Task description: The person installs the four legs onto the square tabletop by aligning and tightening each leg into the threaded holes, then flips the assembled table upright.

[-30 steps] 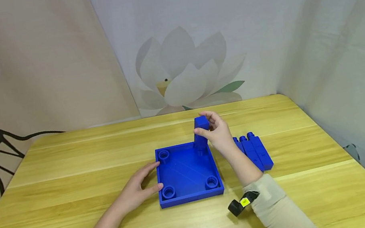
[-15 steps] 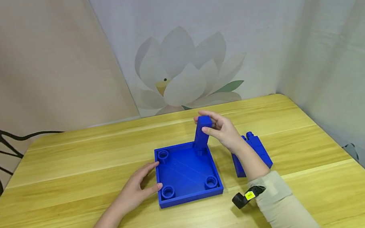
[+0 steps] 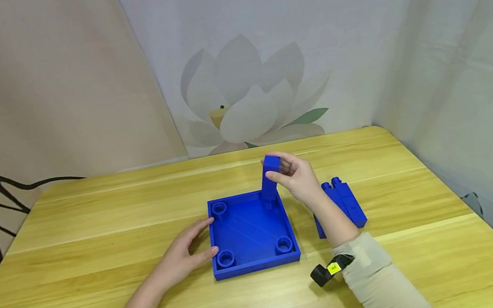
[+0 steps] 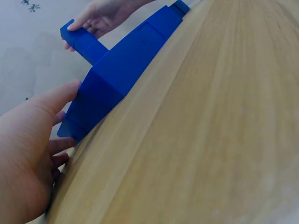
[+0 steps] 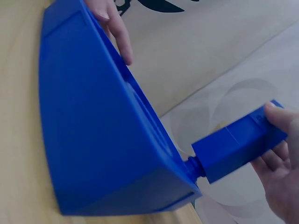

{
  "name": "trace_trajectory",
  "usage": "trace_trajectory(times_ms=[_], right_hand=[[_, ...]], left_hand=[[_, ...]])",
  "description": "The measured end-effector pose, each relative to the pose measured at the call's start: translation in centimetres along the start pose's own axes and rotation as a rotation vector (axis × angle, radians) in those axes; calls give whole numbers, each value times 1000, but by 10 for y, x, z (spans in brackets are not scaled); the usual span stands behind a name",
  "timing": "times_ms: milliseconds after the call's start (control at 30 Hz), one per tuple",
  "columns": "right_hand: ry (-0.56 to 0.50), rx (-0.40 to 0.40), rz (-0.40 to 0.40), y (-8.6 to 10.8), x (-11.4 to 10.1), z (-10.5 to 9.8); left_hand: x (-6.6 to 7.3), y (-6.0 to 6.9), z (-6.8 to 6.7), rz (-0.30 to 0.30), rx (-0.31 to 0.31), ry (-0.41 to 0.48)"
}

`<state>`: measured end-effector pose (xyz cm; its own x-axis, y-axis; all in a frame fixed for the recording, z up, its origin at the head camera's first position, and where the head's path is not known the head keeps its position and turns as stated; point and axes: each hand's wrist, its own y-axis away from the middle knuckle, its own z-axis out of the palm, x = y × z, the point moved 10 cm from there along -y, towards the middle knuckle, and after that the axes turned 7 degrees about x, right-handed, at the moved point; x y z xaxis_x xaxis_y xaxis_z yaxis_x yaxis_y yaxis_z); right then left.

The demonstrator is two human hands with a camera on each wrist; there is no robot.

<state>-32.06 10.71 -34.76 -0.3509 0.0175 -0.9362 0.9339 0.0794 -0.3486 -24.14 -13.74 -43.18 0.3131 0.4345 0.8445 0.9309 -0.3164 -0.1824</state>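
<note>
A square blue tray with round sockets in its corners lies on the table. My left hand rests thumb and fingertips against its left wall, fingers spread. At the far right corner, my right hand pinches the upper part of a blue square post, which leans slightly right. In the right wrist view, the ridged neck of the post shows at the corner of the tray, partly outside the socket; the neck's tip is hidden.
More blue posts lie side by side to the right of the tray, partly behind my right forearm. The wooden table ends at a printed cloth backdrop, with another cloth at the right.
My right hand and the post's top swung right, tilting the post more, then came back slightly left. The left hand and tray have stayed in place.
</note>
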Motion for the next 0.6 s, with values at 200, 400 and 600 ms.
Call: trace_trajectory(times_ms=[200, 400, 600], right_hand=[[84, 98, 55, 1, 4, -3], [57, 62, 26, 3, 4, 1], [-26, -74, -77, 5, -1, 8]], left_hand=[[1, 0, -1, 10, 4, -4], [2, 0, 0, 20, 7, -10], [1, 1, 0, 0, 3, -9]])
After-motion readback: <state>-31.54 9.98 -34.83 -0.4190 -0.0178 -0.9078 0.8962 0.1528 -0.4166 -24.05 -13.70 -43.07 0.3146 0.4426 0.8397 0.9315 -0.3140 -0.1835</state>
